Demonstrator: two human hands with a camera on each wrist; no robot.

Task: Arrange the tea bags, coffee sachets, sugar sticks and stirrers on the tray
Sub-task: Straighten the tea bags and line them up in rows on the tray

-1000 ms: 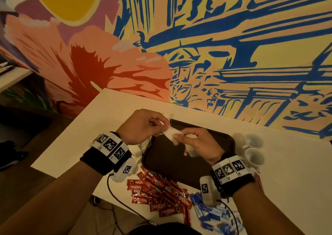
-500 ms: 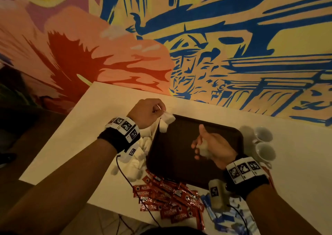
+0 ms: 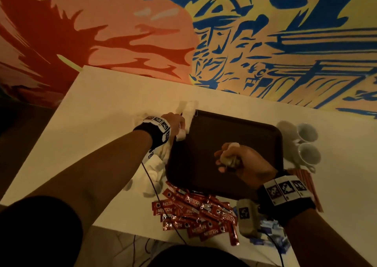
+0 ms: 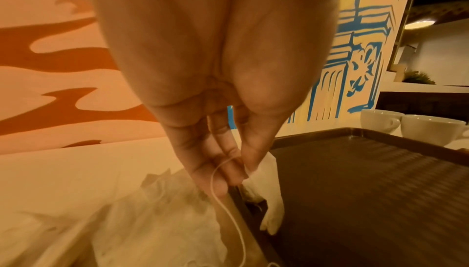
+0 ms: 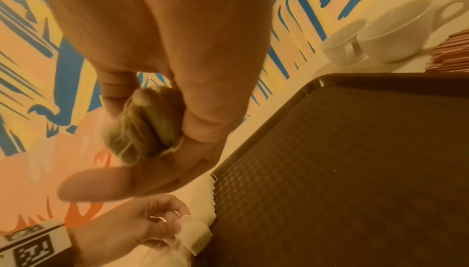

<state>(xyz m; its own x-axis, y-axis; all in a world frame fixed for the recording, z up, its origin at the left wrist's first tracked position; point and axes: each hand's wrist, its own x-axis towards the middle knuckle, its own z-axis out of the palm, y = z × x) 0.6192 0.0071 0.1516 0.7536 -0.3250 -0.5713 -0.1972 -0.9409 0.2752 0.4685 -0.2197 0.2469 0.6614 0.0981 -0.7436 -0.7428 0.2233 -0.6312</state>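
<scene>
Two white ceramic cups [image 3: 308, 144] stand side by side on the white tabletop [image 3: 98, 128], just beside the right edge of the dark brown plastic tray [image 3: 255, 128]. That tray lies flat near the tabletop's far edge, its textured floor bare apart from one white tea bag [image 4: 272, 207] hanging over its left rim and touching the floor inside. A heap of white tea bags [image 3: 157, 164] rests on the tabletop against the tray's left edge, and one more lies at its far left corner. Red Nescafé coffee sachets [image 3: 195, 215] are piled along the tray's near edge; blue sugar sticks [image 3: 271, 234] sit at the tabletop's near right, partly hidden by the right wrist. Red-striped stirrers [image 3: 304, 175] lie beside the near cup.

Behind the tabletop rises a wall painted in orange, red, yellow and blue [image 3: 244, 42].

At the tray's left rim the left hand [image 3: 175, 121] points its fingers down and pinches the tea bag's thin white string between thumb and fingertips; the bag hangs just below them. Above the middle of the tray the right hand [image 3: 244, 162] is closed round a crumpled brownish tea bag [image 5: 142, 125], pressed into the palm by curled fingers, the thumb sticking out.
</scene>
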